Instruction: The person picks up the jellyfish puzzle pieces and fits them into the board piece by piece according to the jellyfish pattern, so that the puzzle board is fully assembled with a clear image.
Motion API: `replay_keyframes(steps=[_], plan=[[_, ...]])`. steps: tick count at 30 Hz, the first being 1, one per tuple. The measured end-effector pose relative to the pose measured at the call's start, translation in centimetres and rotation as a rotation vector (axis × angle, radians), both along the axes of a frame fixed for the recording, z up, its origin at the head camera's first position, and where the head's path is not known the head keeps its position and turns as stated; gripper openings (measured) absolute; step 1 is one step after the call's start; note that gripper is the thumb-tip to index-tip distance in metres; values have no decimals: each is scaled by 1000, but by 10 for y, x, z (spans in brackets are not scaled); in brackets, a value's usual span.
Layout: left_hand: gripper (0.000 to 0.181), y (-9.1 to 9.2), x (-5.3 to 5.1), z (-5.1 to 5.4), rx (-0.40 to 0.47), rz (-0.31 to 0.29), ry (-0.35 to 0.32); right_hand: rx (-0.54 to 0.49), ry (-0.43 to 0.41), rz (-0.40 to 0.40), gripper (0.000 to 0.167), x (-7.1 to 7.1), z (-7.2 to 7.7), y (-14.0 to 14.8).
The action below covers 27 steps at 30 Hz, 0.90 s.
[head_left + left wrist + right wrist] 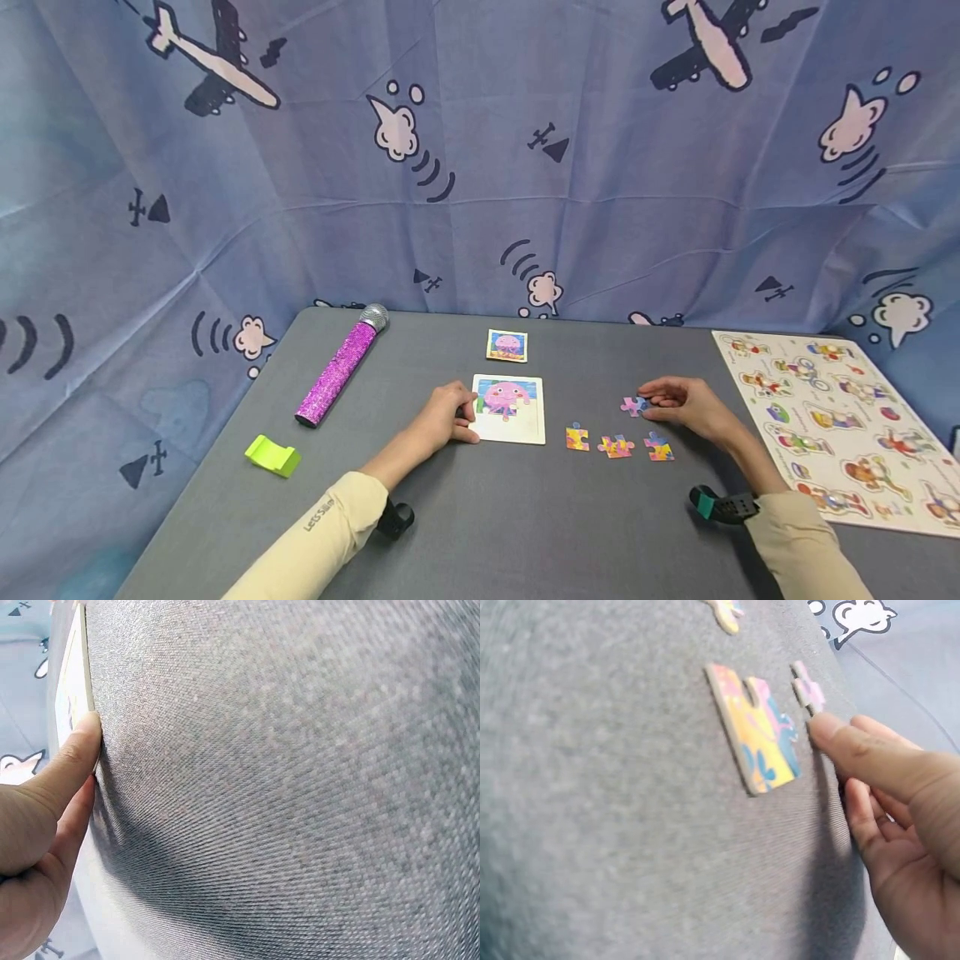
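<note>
A square puzzle board (510,427) with a partly filled pink jellyfish picture lies mid-table. My left hand (442,421) grips its left edge between thumb and fingers; in the left wrist view the thumb (79,742) presses on the board's rim. On the right, my right hand (692,406) pinches a pink and blue puzzle piece (632,406) at its right side. Between the hands lie three loose pieces: a yellow one (577,437), a pink and yellow one (616,447) and a blue and yellow one (659,447), the last close below my right hand.
Behind the board lies a small jellyfish picture card (507,346). A glittery pink microphone (339,369) and a lime-green block (272,456) are on the left. A large illustrated board (847,417) covers the right side. A blue patterned curtain (480,167) hangs behind the grey table.
</note>
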<state>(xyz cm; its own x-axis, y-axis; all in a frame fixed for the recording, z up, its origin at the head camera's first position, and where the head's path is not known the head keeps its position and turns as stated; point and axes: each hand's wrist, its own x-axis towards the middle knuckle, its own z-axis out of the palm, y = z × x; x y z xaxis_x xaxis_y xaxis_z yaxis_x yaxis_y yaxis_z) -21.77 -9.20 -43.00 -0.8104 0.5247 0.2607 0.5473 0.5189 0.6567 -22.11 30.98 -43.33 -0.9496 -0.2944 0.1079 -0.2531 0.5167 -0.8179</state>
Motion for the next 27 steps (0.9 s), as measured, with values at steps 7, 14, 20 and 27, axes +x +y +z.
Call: replay_keyframes(steps=[7, 14, 20, 27], plan=[[33, 0, -1, -2, 3, 5, 1, -75, 33, -7, 33, 0, -6, -1], [32, -1, 1, 1, -13, 1, 13, -181, -19, -14, 38, 1, -6, -11], [32, -1, 2, 5, -10, 0, 5, -220, -60, -36, 42, 0, -4, -21], [31, 1, 3, 6, -3, 6, -20, -219, -70, -29, 40, 0, 0, -35]])
